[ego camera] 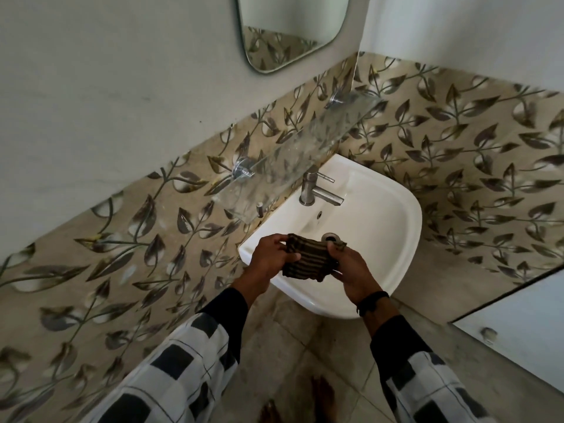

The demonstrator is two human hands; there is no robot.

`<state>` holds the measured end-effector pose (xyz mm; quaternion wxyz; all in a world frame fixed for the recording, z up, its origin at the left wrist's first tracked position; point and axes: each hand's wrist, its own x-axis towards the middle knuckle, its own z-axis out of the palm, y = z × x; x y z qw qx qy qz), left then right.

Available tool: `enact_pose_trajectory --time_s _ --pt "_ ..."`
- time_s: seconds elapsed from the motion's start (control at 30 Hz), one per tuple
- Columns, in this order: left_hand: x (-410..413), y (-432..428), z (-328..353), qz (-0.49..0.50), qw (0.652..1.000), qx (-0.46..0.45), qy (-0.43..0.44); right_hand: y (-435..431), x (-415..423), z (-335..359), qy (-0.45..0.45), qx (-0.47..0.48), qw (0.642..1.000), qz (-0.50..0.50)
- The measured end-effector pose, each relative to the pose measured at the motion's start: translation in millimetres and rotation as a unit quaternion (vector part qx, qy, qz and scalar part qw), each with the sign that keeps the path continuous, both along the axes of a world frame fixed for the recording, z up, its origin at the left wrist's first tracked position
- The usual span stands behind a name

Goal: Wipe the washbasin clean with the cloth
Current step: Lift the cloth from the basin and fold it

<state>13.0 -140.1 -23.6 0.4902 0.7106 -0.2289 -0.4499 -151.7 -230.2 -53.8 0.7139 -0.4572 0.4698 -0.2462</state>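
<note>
Striped cloth (308,257) | left hand (270,259), right hand (351,271): fingers (279,239) curled, gripping it | washbasin (396,215) drain (332,238) partly hidden

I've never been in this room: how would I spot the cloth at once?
Below the mirror sits the white basin. Over its near rim the left hand and right hand hold the cloth. It alone is dark and striped against the white.

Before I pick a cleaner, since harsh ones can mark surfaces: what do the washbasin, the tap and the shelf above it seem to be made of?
Washbasin: probably glazed ceramic, glossy white; smooth, with soft reflections.
Tap: brushed metal, likely stainless steel; dull grey sheen.
Shelf: clear glass, possibly acrylic; the leaf-patterned tiles show through it, and it looks smudged.
</note>
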Motion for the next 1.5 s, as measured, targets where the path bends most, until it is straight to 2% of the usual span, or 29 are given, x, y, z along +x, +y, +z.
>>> enact_pose_trajectory --time_s 0.07,0.17,0.23,0.3,0.37,0.5,0.63,0.7,0.77,0.87,0.93,1.03,1.13,1.3,1.4,1.5 --pt "-3.8 -0.8 4.1 0.010 1.000 -0.007 0.021 -1.4 5.3 10.1 0.019 -0.078 0.997 -0.001" --pt "-6.9 -0.1 16.3 0.033 0.983 -0.033 0.178 -3.5 11.2 24.3 0.050 -0.137 0.989 0.014" --pt "-5.2 1.2 22.2 0.037 0.967 -0.045 0.247 -4.9 10.1 33.9 -0.006 -0.124 0.990 0.073" --pt "-3.7 2.6 23.9 0.042 0.963 -0.059 0.261 -6.3 6.7 40.9 -0.066 -0.113 0.981 0.142" --pt "-5.1 4.8 23.8 0.048 0.966 -0.076 0.243 -5.2 2.7 47.0 -0.036 -0.113 0.986 0.118" --pt "-12.1 9.6 22.0 0.055 0.983 -0.087 0.149 -4.5 -4.7 47.4 0.034 -0.139 0.988 0.059" --pt "-23.7 9.9 23.2 -0.025 0.997 -0.058 -0.047 -5.7 -8.3 45.3 0.059 -0.211 0.975 0.018" --pt "-29.8 10.4 28.3 -0.046 0.989 -0.044 -0.135 -9.2 -9.0 44.8 0.101 -0.246 0.964 -0.032" --pt "-37.1 10.2 37.2 -0.049 0.975 -0.041 -0.214 -10.8 -9.2 49.5 0.092 -0.244 0.963 -0.066" --pt "-45.9 9.0 52.8 -0.029 0.946 -0.044 -0.320 -16.0 -7.4 62.9 0.071 -0.300 0.951 -0.027" --pt "-49.1 8.0 61.4 -0.001 0.922 -0.058 -0.383 -18.2 -6.4 80.6 0.031 -0.300 0.954 0.002" --pt "-50.9 5.7 77.6 0.024 0.907 -0.092 -0.410 -26.3 -4.3 105.1 -0.010 -0.319 0.947 0.026" --pt "-49.5 3.0 103.9 0.043 0.925 -0.102 -0.363 -37.6 1.6 128.7 -0.050 -0.299 0.952 0.038" --pt "-34.0 -5.0 141.8 0.094 0.975 -0.169 -0.109 -56.4 20.5 164.7 -0.097 -0.211 0.971 0.052" --pt "-18.8 -8.7 162.1 0.116 0.975 -0.186 0.028 -61.3 34.0 182.9 -0.116 -0.139 0.978 0.108" --pt "-4.7 -6.2 177.7 0.130 0.965 -0.197 0.115 -63.9 44.2 194.0 -0.163 -0.074 0.974 0.138"
